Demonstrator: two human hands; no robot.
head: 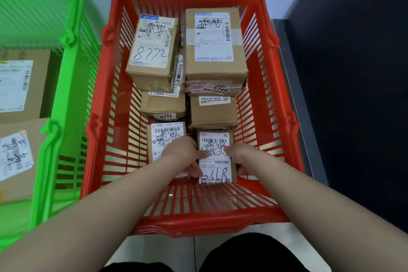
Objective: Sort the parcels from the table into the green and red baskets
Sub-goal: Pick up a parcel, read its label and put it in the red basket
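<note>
Head view: both hands reach into the red basket (pixel 209 222). The left hand (pixel 182 153) and right hand (pixel 239 153) grip the near-right parcel (pixel 217 170) by its sides, thumbs on its white label and fingers curled down its flanks. Its handwritten digits look like "2118", but this is not certain. Just left lies a labelled parcel (pixel 164 137), partly under the left hand. Farther back, stacked cartons read "8772" with "501E M1 A40A" (pixel 152 51), "9777" (pixel 164 106) and "5144" (pixel 217 89). Bare slatted floor shows along this basket's left and near walls. The green basket (pixel 70 86) just beside it holds two labelled boxes (pixel 24 86).
</note>
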